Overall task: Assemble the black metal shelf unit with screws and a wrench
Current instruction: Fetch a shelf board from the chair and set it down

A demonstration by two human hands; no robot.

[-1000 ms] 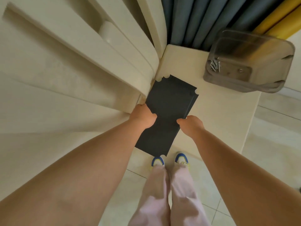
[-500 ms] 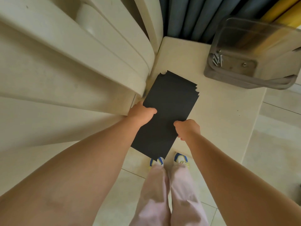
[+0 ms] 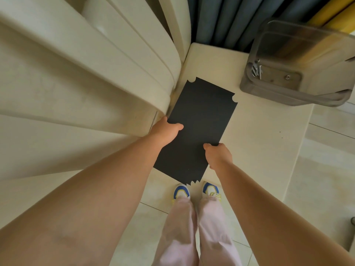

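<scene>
Centre frame, over the pale tabletop (image 3: 249, 143), the left hand (image 3: 166, 132) grips the black shelf panels (image 3: 199, 127) by their left edge; the right hand (image 3: 218, 155) grips the right edge. Upper right, a clear bin (image 3: 299, 62) holds screws (image 3: 256, 69).

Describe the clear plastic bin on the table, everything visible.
The clear plastic bin is smoky and see-through, with rounded corners and a thick rim. It stands at the far right of the cream table, apart from the black panels. Several silver screws lie in its left corner, one small piece further right. Neither hand touches it.
</scene>
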